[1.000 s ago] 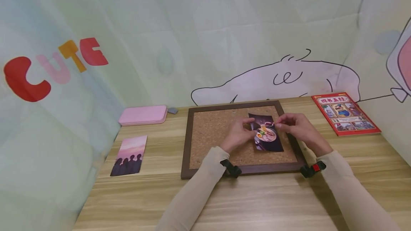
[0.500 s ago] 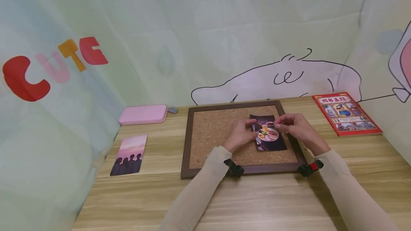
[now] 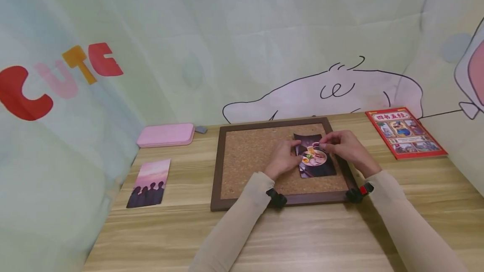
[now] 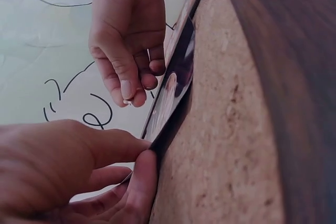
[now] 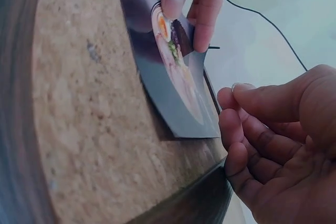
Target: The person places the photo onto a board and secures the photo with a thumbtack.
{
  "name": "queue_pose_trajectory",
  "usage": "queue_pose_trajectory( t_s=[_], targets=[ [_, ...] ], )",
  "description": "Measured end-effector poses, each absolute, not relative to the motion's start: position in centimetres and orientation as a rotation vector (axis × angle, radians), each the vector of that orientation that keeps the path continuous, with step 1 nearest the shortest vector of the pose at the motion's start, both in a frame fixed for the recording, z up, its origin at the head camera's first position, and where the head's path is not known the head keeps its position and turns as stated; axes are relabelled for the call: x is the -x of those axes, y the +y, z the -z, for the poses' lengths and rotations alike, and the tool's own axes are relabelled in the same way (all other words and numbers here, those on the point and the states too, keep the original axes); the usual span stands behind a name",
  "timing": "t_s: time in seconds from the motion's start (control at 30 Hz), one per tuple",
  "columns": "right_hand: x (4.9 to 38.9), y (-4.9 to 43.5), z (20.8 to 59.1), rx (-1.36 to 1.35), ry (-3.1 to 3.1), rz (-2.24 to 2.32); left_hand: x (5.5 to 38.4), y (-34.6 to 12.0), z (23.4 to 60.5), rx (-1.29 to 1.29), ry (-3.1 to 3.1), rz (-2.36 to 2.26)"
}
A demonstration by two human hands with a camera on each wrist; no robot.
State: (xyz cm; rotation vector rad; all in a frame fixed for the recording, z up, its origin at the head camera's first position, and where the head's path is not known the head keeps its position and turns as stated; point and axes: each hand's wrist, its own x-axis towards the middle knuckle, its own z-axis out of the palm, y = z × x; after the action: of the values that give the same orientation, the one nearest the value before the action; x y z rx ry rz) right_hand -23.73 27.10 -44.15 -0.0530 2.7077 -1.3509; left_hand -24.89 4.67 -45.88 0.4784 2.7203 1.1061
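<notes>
1. Corkboard (image 3: 249, 163): rectangular, grainy, speckled tan cork within a dark brown, wood-look frame (image 3: 217, 175), lying on the table (image 3: 170, 238).
2. Food photo (image 3: 315, 163): glossy, thin, dark print of a bowl with egg and meat; located over the right half of the corkboard. In the wrist views we find it slightly bowed, with part of it raised off the cork.
3. Left hand (image 3: 281, 158): thumb and fingers clamped on the food photo's left edge, the thumb on its printed face.
4. Right hand (image 3: 348, 150): thumb and forefinger tips together on a small pale item (image 4: 127, 102), too tiny for us to identify; the other fingers curl inward. We note the hand near the photo's upper right, just apart from it in the right wrist view.
5. Sunset photo (image 3: 149, 183): flat rectangular print, pink sky over dark silhouettes, left of the corkboard.
6. Pink case (image 3: 166, 135): smooth, oblong, round-cornered.
7. Red-bordered book (image 3: 406, 133): flat, illustrated cover, right of the corkboard.
</notes>
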Motion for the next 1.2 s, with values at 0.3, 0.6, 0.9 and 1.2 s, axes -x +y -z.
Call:
queue_pose_trajectory(
  t_s=[0.3,0.6,0.9,1.2],
  targets=[
    [24.7,26.6,44.5,0.118,2.772,1.26,25.3,4.7,46.9,-0.601,2.832,-0.966],
    [25.9,25.7,44.7,0.277,2.827,1.159,24.3,4.5,45.5,-0.64,2.807,-0.96],
    [26.8,24.9,44.8,0.313,2.826,1.084,24.4,4.5,45.7,-0.635,2.807,-0.954],
    [27.5,24.7,45.0,0.294,2.844,1.063,24.4,4.4,45.6,-0.64,2.811,-0.936]
  ],
)
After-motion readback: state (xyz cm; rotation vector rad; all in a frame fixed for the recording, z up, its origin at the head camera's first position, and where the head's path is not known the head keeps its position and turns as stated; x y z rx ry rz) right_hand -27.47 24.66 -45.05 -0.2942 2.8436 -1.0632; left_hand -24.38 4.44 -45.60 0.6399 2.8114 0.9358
